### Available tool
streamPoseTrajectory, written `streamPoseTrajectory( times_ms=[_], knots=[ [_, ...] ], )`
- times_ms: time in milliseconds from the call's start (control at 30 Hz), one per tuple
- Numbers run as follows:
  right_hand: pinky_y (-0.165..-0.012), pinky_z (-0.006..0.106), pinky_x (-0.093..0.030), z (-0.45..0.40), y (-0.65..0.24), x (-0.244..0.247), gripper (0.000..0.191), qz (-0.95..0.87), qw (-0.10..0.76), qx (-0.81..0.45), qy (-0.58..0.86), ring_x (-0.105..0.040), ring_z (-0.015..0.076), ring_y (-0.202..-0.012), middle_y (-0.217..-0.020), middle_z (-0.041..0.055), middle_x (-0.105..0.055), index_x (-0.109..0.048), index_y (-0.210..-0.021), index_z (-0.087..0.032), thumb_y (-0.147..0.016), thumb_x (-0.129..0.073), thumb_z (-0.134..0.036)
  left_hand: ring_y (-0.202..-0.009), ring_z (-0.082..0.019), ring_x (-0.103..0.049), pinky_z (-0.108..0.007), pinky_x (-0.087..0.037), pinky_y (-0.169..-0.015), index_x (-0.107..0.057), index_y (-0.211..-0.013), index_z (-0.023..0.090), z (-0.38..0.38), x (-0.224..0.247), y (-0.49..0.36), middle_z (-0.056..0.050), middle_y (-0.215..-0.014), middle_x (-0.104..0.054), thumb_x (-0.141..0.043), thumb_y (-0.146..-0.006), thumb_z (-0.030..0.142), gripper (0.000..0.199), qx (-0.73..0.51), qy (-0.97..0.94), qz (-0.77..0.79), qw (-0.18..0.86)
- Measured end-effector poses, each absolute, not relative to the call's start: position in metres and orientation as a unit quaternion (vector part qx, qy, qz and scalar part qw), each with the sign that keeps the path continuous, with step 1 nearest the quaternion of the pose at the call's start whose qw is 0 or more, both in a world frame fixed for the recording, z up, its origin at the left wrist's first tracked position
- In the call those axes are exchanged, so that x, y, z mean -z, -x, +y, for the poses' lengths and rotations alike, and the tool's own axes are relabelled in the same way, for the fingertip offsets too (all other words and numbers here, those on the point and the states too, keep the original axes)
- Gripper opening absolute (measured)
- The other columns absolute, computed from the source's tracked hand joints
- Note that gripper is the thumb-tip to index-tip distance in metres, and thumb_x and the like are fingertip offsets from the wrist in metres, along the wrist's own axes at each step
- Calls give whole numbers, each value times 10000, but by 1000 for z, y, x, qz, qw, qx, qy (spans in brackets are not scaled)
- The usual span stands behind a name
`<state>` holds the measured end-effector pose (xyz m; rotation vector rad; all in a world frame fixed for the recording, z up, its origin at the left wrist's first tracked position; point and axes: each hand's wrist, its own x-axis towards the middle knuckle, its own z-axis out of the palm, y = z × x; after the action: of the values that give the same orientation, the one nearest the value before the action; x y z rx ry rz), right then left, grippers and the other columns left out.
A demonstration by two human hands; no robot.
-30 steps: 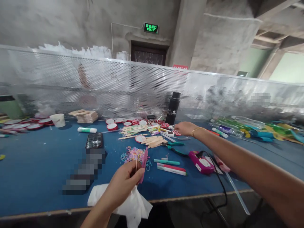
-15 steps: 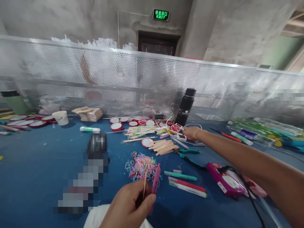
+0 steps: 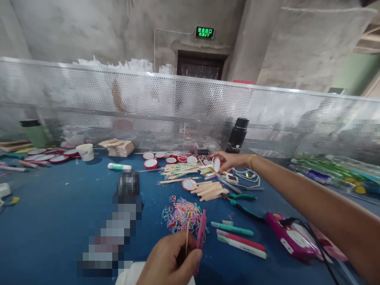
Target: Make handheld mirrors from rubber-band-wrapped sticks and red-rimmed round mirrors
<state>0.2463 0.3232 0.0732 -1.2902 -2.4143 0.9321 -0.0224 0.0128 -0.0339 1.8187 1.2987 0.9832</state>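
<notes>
My left hand [image 3: 173,257], low in the middle, is closed round a pink marker [image 3: 201,229] and a thin wooden stick [image 3: 187,236], both upright. Just beyond it lies a heap of small colourful bands [image 3: 181,213]. My right hand [image 3: 228,160] reaches far forward and pinches a round red-rimmed spool [image 3: 217,164], tilted on edge above a cluster of spools and cables. Flat wooden sticks [image 3: 209,190] and another red-rimmed spool [image 3: 189,184] lie nearer to me.
A black bottle [image 3: 238,135] stands behind my right hand. Teal-handled pliers [image 3: 243,196], several markers [image 3: 232,228] and a magenta device [image 3: 292,236] with a black cable lie at the right. A white cup [image 3: 85,152] stands at the back left, before a perforated metal screen [image 3: 142,95].
My right hand has drawn left and lifted a red-rimmed spool. My left hand keeps its hold on the marker and stick. The whole view has shifted slightly.
</notes>
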Motion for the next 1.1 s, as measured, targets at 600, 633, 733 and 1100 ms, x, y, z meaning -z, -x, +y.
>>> streamPoseTrajectory(
  times_ms=[600,633,733,1100],
  knots=[
    [-946,379,-523,254,-175,-103,294,-890,23,-44,453,-715,324,-1098,-1114,112,-783,-775,-964,-211,-682,-858,-204,-681,-163,-514,-290,-355,-652,-562,-722,208,11,24,20,-10,-696,-582,-529,-974,453,353,-423,-659,504,363],
    [-915,391,-531,235,-183,-107,217,-889,12,-27,457,-729,331,-1051,-1044,125,-791,-774,-903,-200,-697,-841,-198,-678,-161,-501,-287,-358,-651,-550,-720,207,11,24,19,-6,-694,-563,-523,-976,473,370,-445,-647,496,369],
    [-849,392,-547,168,-204,-108,128,-900,25,84,426,-744,303,-972,-1003,132,-790,-760,-965,-200,-854,-701,-225,-652,-149,-454,-277,-351,-627,-515,-708,206,12,19,18,8,-679,-508,-533,-959,536,415,-490,-620,470,392],
    [-888,383,-569,22,-153,9,728,-886,304,30,350,-706,265,-1070,-1256,139,-721,-390,-1562,-183,-853,-445,-26,-609,-132,-465,-272,-357,-608,-566,-733,175,20,16,16,9,-647,-558,-716,-782,678,527,-475,-672,364,436]
  ],
)
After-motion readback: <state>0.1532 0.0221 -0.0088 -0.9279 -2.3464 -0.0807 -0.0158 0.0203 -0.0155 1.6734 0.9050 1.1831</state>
